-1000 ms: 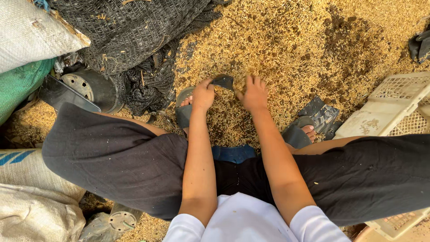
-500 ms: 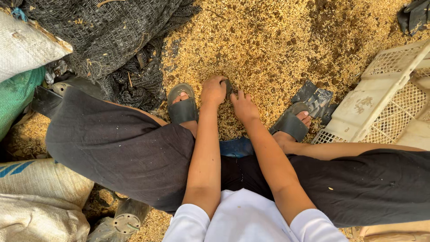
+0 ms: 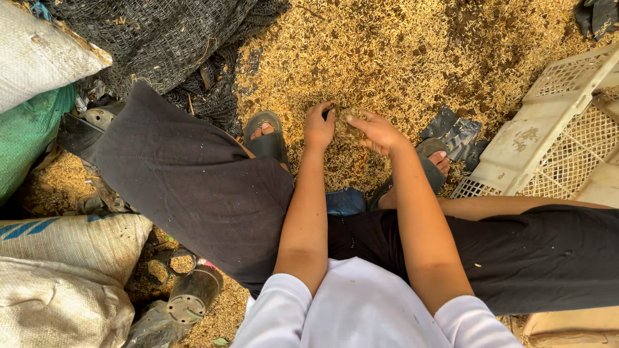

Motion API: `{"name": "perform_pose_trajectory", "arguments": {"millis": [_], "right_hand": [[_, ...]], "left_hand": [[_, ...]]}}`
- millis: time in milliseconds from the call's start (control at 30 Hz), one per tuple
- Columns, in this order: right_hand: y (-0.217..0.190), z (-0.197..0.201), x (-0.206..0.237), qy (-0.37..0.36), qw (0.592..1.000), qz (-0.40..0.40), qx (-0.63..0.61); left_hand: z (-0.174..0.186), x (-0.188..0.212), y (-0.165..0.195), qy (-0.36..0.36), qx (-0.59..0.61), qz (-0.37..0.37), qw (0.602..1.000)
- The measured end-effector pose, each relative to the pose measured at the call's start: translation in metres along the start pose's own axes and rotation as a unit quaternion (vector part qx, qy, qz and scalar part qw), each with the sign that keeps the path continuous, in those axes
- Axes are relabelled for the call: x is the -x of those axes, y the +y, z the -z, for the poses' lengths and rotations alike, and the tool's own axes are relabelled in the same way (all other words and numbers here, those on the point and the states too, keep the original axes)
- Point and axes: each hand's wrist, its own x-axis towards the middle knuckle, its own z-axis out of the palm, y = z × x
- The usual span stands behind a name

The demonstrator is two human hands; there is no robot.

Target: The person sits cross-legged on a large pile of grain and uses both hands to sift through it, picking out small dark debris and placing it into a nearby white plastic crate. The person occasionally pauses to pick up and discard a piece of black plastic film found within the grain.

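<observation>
1. Rice husks [image 3: 351,125], a small clump of them, sit cupped between both hands, just above the big golden husk layer [image 3: 400,58] covering the ground in front of the squatting person.
2. Left hand [image 3: 319,125] is curled inward with the fingers bent, pressed against the near side of the clump. There's also something small and dark at its fingertips, can't tell what it is.
3. Right hand [image 3: 377,132] is palm-up-ish, fingers curved around the other side of the clump. So the two hands are close together and closed on the husks, not spread flat.
4. How far along, going by looks only: one handful is gathered and lifted. Pretty much everything else is still lying loose on the ground, so I'd call it early days with lots of husk left.
5. Small black plastic pots [image 3: 193,293] lie tipped over at the lower left next to the woven sacks [image 3: 64,277]. One near them looks to have some husk inside, the others I can't see into.
6. White plastic crate [image 3: 554,129] on the right looks like it only has a dusting of husks on it.
7. Other stuff around: grey sandals [image 3: 267,138] on both feet right by the hands, black netting [image 3: 161,38] heaped at the top left, and a crumpled dark plastic bag [image 3: 458,129] just beside the right foot.
</observation>
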Motion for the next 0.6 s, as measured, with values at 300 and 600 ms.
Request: {"name": "perform_pose_trajectory", "arguments": {"millis": [300,600], "right_hand": [[-0.003,0.008,-0.008,0.048,0.907,0.225,0.353],[0.008,-0.042,0.014,0.174,0.827,0.317,0.431]], "left_hand": [[0.017,0.010,0.010,0.057,-0.086,0.034,0.994],[0.012,0.006,0.001,0.056,-0.017,0.070,0.996]]}}
